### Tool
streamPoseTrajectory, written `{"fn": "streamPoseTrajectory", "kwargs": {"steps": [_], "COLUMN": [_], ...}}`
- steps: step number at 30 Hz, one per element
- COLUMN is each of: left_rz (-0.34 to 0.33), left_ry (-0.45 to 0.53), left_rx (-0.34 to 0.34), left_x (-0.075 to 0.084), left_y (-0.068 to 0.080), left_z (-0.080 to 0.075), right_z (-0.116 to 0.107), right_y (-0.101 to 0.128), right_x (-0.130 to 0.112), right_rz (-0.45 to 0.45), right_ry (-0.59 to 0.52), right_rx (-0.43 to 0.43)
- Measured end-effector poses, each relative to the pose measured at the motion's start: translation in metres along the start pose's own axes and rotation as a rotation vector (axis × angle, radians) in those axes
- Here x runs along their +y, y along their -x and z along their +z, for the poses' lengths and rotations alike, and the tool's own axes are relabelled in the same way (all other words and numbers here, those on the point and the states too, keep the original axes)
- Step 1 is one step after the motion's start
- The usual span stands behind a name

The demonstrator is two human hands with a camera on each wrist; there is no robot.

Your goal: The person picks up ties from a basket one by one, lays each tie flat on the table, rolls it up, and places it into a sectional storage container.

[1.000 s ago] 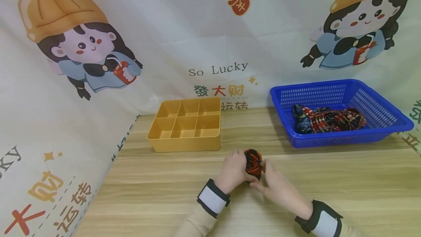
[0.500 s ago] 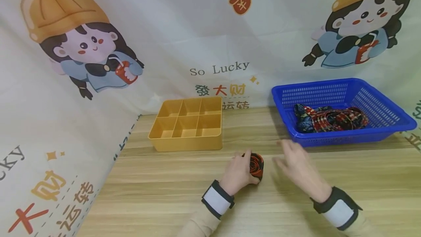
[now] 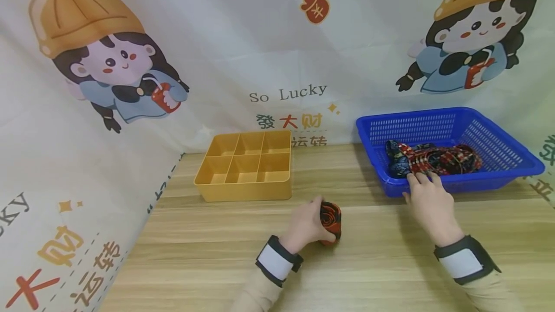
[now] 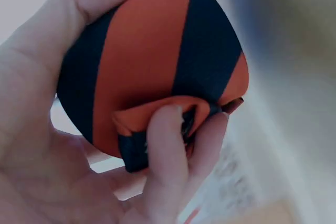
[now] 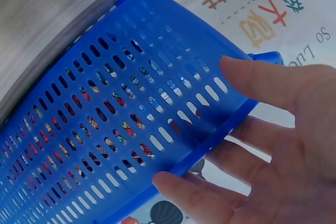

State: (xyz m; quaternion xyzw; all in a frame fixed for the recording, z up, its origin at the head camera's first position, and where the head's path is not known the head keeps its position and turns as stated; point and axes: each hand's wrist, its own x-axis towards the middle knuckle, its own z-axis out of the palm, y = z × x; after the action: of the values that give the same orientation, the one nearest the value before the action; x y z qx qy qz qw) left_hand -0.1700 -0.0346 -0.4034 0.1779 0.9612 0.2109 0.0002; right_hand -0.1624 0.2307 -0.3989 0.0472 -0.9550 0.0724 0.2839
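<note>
Rolled necktie [image 3: 331, 220], striped orange and dark, is gripped by curled left hand [image 3: 306, 226] fingers [image 4: 167, 153], low over the wooden counter [image 3: 217, 254]. Right hand [image 3: 430, 203], fingers straight, is laid on the near rim of the blue basket [image 3: 498, 148], beside loose patterned ties [image 3: 433, 158]. A yellow divided box [image 3: 243, 189] sits behind, seemingly the roll's destination. "So Lucky" is printed on the backdrop [image 3: 287, 93].

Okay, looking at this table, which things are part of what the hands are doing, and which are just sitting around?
In use:
- rolled tie, gripped by left hand
- blue basket holding patterned ties; right hand open at its near rim
- yellow divided box, every compartment bare

Lying about:
- cartoon backdrop cloth
</note>
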Motion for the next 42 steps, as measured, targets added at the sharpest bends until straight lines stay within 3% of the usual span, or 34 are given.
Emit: {"fn": "streamPoseTrajectory", "kwargs": {"steps": [2,6,10,13,15,18,23,28,29,31,34,38,40,42], "left_rz": [-0.019,-0.06,-0.185,-0.286,-0.327,-0.347,-0.367,-0.377,-0.36,-0.376,-0.426,-0.5,-0.483,-0.424], "left_ry": [0.038,0.041,-0.021,-0.08,-0.119,-0.184,-0.338,-0.415,-0.434,-0.444,-0.41,-0.307,-0.269,-0.223], "left_rx": [0.05,0.249,0.41,0.436,0.393,0.271,0.105,0.042,0.061,0.032,-0.003,-0.117,-0.163,-0.16], "left_x": [-0.007,-0.037,-0.087,-0.128,-0.154,-0.185,-0.211,-0.209,-0.216,-0.219,-0.225,-0.213,-0.208,-0.203], "left_y": [0.0,-0.004,-0.013,-0.023,-0.031,-0.042,-0.053,-0.062,-0.067,-0.072,-0.075,-0.068,-0.066,-0.065], "left_z": [-0.021,-0.078,-0.131,-0.152,-0.155,-0.147,-0.124,-0.12,-0.116,-0.113,-0.108,-0.115,-0.121,-0.128], "right_z": [0.001,0.001,0.002,0.002,0.003,0.004,0.01,0.013,0.013,0.013,0.013,0.015,0.016,0.016], "right_y": [0.0,0.0,-0.001,-0.001,-0.001,0.0,0.001,0.001,0.001,0.001,0.001,0.001,0.001,0.001], "right_x": [-0.001,-0.001,-0.001,0.0,-0.001,-0.001,-0.003,-0.004,-0.004,-0.004,-0.005,-0.006,-0.006,-0.006], "right_rz": [0.01,0.034,0.053,0.063,0.07,0.079,0.057,0.047,0.049,0.052,0.051,0.041,0.034,0.038], "right_ry": [-0.002,-0.008,-0.009,-0.011,-0.012,-0.008,0.003,0.014,0.014,0.015,0.014,0.014,0.017,0.02], "right_rx": [0.016,0.029,0.025,0.018,0.014,0.007,0.049,0.109,0.112,0.114,0.114,0.126,0.138,0.154]}}
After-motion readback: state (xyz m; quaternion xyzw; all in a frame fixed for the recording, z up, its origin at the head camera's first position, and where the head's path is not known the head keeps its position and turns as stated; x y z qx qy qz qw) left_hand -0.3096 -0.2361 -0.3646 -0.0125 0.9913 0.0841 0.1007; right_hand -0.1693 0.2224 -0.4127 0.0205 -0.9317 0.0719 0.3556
